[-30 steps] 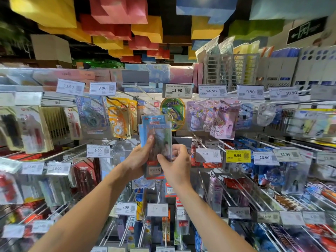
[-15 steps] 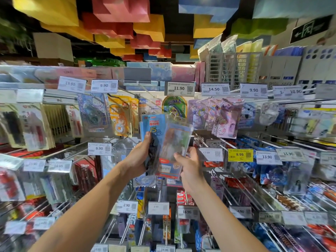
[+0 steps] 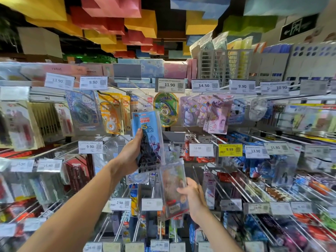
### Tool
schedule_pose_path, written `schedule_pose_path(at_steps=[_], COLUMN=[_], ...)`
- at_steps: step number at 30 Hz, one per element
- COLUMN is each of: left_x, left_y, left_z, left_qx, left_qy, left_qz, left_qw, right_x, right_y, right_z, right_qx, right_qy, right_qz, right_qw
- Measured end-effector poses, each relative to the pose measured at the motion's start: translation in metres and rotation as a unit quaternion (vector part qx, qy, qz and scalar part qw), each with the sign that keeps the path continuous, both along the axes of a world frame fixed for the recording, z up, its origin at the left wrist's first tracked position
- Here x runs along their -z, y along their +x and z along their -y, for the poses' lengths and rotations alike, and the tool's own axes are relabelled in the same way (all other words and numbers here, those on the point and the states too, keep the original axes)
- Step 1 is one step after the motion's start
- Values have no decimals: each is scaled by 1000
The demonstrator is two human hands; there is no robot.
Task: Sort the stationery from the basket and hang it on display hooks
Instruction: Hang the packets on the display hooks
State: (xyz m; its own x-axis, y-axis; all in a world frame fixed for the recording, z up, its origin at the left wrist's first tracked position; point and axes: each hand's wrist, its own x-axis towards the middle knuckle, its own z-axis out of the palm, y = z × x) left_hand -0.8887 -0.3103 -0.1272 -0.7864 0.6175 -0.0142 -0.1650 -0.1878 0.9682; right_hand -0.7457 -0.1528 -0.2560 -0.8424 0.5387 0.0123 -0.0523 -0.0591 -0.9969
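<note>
Blue ruler-set pack (image 3: 145, 128) upright in left hand (image 3: 128, 157), raised before hook wall. Thumb presses on pack front, other fingers hidden behind it. Right hand (image 3: 193, 194) lower, fingers curled round right edge of clear stationery pack (image 3: 172, 186). That pack slightly tilted, its top just under ruler set. Metal display hooks (image 3: 241, 188) jut from rack to right. Yellow 9.99 price tag (image 3: 230, 150) hangs above them.

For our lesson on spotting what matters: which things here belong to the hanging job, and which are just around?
In the job: left hand gripping the blue ruler set; right hand gripping a clear pack; display hooks.
Just around: yellow 9.99 price tag; green hanging pack; exit sign.
</note>
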Motion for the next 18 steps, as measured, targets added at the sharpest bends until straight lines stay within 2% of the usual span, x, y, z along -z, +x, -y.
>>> schedule_pose_path(at_steps=[8, 11, 15, 18], left_x=[-4, -5, -4, -4], left_y=[-4, -5, -6, -6], left_z=[1, 1, 3, 5], left_qx=[16, 17, 23, 26], left_qy=[-22, -26, -26, -35], left_qz=[-5, -2, -3, -12], left_qw=[1000, 1000, 999, 999], right_x=[-1, -7, -17, -12], right_y=[0, -1, -11, -24], right_z=[-19, -16, -10, -12], right_qx=[54, 61, 5, -17], right_qy=[-11, -10, 9, -22], right_qz=[58, 33, 11, 13], right_qw=[997, 998, 1000, 1000])
